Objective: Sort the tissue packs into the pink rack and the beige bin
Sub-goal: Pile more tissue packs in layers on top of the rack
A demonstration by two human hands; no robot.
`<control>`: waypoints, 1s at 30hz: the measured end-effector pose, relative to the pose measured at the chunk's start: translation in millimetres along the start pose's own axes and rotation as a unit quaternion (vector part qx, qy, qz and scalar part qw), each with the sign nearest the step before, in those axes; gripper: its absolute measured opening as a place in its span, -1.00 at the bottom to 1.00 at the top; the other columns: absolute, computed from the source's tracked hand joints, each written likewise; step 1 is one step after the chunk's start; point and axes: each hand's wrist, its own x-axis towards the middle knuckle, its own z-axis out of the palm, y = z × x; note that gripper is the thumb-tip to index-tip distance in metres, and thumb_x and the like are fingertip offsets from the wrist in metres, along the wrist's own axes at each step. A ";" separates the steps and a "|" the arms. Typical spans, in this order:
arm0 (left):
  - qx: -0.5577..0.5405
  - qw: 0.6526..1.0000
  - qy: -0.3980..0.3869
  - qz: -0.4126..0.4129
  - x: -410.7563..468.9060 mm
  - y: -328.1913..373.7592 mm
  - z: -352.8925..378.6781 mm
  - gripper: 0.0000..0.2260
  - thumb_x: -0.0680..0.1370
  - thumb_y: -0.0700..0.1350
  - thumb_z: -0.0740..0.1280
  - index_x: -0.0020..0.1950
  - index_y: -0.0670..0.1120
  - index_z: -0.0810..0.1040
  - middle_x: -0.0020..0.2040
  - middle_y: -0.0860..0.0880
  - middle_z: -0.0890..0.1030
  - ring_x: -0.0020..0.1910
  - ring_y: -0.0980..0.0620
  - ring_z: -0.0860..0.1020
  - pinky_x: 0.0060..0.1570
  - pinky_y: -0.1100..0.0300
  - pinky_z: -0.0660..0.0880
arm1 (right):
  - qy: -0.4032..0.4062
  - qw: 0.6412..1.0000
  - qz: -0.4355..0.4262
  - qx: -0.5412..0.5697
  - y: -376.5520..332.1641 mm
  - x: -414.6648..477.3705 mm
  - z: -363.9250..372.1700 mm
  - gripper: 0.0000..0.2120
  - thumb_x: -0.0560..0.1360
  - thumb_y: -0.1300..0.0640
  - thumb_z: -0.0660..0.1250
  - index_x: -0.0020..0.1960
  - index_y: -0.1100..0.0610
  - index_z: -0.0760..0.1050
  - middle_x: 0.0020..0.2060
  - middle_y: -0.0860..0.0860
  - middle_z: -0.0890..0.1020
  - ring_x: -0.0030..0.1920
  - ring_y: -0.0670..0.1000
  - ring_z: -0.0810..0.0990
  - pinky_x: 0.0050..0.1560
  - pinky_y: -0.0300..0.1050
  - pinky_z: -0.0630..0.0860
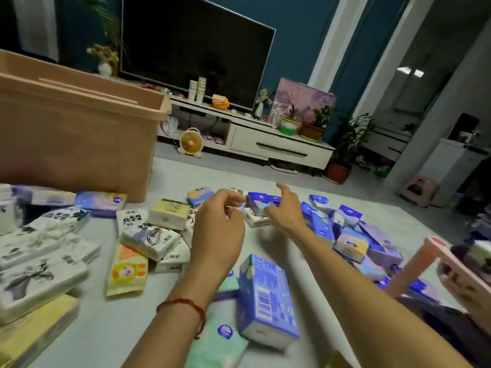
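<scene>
The beige bin (pixel 79 144) stands far left, its inside hidden, while the pink rack (pixel 410 269) at the right edge holds a few blurred packs (pixel 478 254). Loose tissue packs (pixel 148 235) litter the floor. The left hand (pixel 218 229), fingers curled, and the right hand (pixel 285 212), index finger straight, touch either side of a blue pack (pixel 259 204); whether the left hand grasps it cannot be told.

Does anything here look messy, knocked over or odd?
The tissue packs lie scattered on the floor, overlapping and tilted. One blue pack in the foreground stands on its edge. Nothing looks torn.
</scene>
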 end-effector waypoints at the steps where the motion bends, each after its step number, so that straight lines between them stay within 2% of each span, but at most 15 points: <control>1: -0.017 1.000 0.007 -0.004 4.4 -3.8 -0.1 -0.75 0.50 -0.37 0.15 -0.10 -0.06 0.51 -0.13 0.08 0.56 -0.17 0.22 0.48 -0.26 0.56 0.34 | -0.014 1.000 0.002 -0.022 4.0 14.2 4.3 -0.37 0.48 0.05 0.30 0.49 0.02 0.14 0.43 0.19 0.23 0.43 0.17 0.21 0.39 0.07 0.23; 4: -0.058 0.998 0.028 -0.029 9.7 -10.9 6.6 -0.70 0.51 -0.36 0.16 -0.19 0.05 0.47 -0.19 0.18 0.53 -0.17 0.27 0.49 -0.24 0.54 0.37 | -0.056 0.984 0.065 -0.155 15.1 41.5 15.9 -0.33 0.47 -0.39 0.01 0.50 -0.13 0.05 0.50 0.20 0.05 0.50 0.21 -0.02 0.44 0.28 -0.05; 7: -0.065 0.997 -0.001 -0.038 6.2 -16.6 18.8 -0.68 0.50 -0.36 0.15 -0.21 0.06 0.47 -0.15 0.11 0.57 -0.10 0.11 0.55 -0.08 0.35 0.45 | -0.096 0.958 0.111 -0.245 15.7 53.3 24.0 -0.25 0.41 -0.49 -0.12 0.49 -0.14 0.09 0.49 0.20 0.04 0.47 0.28 0.06 0.37 0.35 -0.24; 9: -0.056 0.997 -0.027 -0.047 5.4 -20.1 23.6 -0.70 0.50 -0.36 0.15 -0.18 0.03 0.47 -0.10 0.05 0.58 -0.07 0.06 0.55 -0.02 0.25 0.46 | -0.126 0.955 0.120 -0.239 11.7 54.8 22.5 -0.23 0.41 -0.49 -0.10 0.48 -0.10 0.13 0.46 0.19 0.09 0.42 0.28 0.20 0.41 0.34 -0.13; 13: -0.060 0.994 -0.010 -0.085 11.8 -21.3 20.6 -0.71 0.50 -0.34 0.16 -0.22 0.04 0.47 -0.18 0.07 0.55 -0.12 0.05 0.53 -0.19 0.35 0.41 | -0.146 0.968 0.080 -0.188 3.7 26.0 21.6 -0.35 0.48 -0.39 -0.01 0.41 -0.02 0.27 0.37 0.19 0.24 0.33 0.25 0.32 0.35 0.07 0.26; 15: -0.070 0.991 0.000 -0.113 13.3 -17.4 15.3 -0.76 0.50 -0.34 0.15 -0.16 -0.04 0.50 -0.20 0.06 0.54 -0.11 0.02 0.54 -0.21 0.32 0.43 | -0.150 0.973 0.045 -0.171 -3.3 -7.1 23.2 -0.32 0.43 -0.42 0.00 0.36 -0.01 0.33 0.32 0.20 0.30 0.30 0.25 0.36 0.30 0.05 0.32; 17: -0.061 0.991 0.004 -0.119 15.0 -13.1 6.9 -0.78 0.51 -0.34 0.16 -0.09 -0.07 0.50 -0.15 0.04 0.53 -0.08 0.02 0.52 -0.17 0.28 0.40 | -0.167 0.974 0.016 -0.151 -15.3 -42.5 18.8 -0.15 0.22 -0.51 -0.06 0.32 -0.04 0.37 0.29 0.17 0.33 0.31 0.21 0.36 0.28 0.03 0.30; 18: -0.042 0.993 -0.008 -0.110 15.6 -11.9 2.6 -0.80 0.51 -0.33 0.17 -0.06 -0.07 0.50 -0.10 0.03 0.54 -0.06 0.03 0.51 -0.18 0.28 0.38 | -0.177 0.973 0.007 -0.148 -20.3 -56.9 15.2 -0.11 0.13 -0.51 -0.08 0.30 -0.08 0.39 0.26 0.15 0.35 0.30 0.19 0.38 0.27 0.00 0.31; 20: 0.065 0.993 -0.071 -0.070 15.1 -14.9 -6.5 -0.80 0.52 -0.27 0.21 0.06 -0.06 0.52 0.07 -0.01 0.55 0.07 0.02 0.50 -0.07 0.27 0.40 | -0.192 0.970 -0.017 -0.147 -25.4 -83.7 7.3 -0.15 0.12 -0.51 -0.05 0.26 -0.12 0.42 0.14 0.09 0.35 0.23 0.17 0.44 0.27 -0.02 0.34; 22: 0.221 0.957 -0.183 -0.050 11.3 -19.2 -16.7 -0.76 0.52 -0.18 0.25 0.18 -0.08 0.52 0.22 -0.09 0.52 0.22 -0.04 0.45 0.10 0.22 0.39 | -0.206 0.966 -0.036 -0.149 -26.5 -105.2 1.0 -0.38 0.35 -0.44 0.05 0.22 -0.10 0.44 0.05 0.06 0.32 0.17 0.18 0.48 0.25 -0.01 0.37; 24: 0.329 0.892 -0.303 -0.071 3.5 -13.6 -28.4 -0.83 0.55 -0.03 0.24 0.01 -0.10 0.53 0.10 -0.15 0.56 0.11 -0.07 0.50 -0.12 0.20 0.37 | -0.229 0.960 -0.037 -0.155 -23.9 -114.7 -4.4 -0.58 0.54 -0.24 0.02 0.21 -0.05 0.44 0.11 0.09 0.33 0.15 0.20 0.48 0.22 -0.01 0.38; 25: 0.353 0.865 -0.346 -0.082 0.3 -9.8 -33.0 -0.78 0.54 0.03 0.25 -0.04 -0.12 0.52 0.02 -0.15 0.57 0.02 -0.07 0.51 -0.22 0.20 0.35 | -0.237 0.957 -0.039 -0.160 -23.3 -116.2 -8.1 -0.63 0.58 -0.15 0.00 0.21 -0.02 0.44 0.17 0.11 0.37 0.17 0.20 0.46 0.20 -0.02 0.37; 26: 0.365 0.845 -0.380 -0.093 -2.5 -5.0 -37.3 -0.73 0.52 0.07 0.27 0.00 -0.13 0.53 0.02 -0.13 0.58 -0.02 -0.05 0.51 -0.24 0.22 0.36 | -0.239 0.957 -0.042 -0.162 -23.6 -116.1 -12.7 -0.67 0.59 -0.06 0.01 0.20 0.01 0.45 0.23 0.14 0.41 0.20 0.18 0.42 0.19 -0.03 0.35; 28: 0.390 0.811 -0.423 -0.102 -10.1 4.1 -42.2 -0.59 0.45 0.14 0.34 0.17 -0.10 0.51 0.14 -0.08 0.56 0.05 -0.03 0.51 -0.08 0.22 0.44 | -0.225 0.958 -0.038 -0.171 -25.5 -113.9 -23.9 -0.70 0.55 0.06 0.14 0.23 0.03 0.47 0.26 0.19 0.43 0.27 0.15 0.36 0.21 -0.07 0.32; 30: 0.398 0.806 -0.428 -0.091 -20.3 9.4 -41.5 -0.51 0.39 0.17 0.41 0.21 -0.05 0.47 0.22 -0.04 0.52 0.18 -0.04 0.48 0.13 0.17 0.43 | -0.242 0.954 -0.023 -0.176 -24.4 -113.4 -33.0 -0.65 0.50 0.05 0.27 0.28 0.02 0.44 0.23 0.18 0.41 0.28 0.13 0.37 0.23 -0.10 0.34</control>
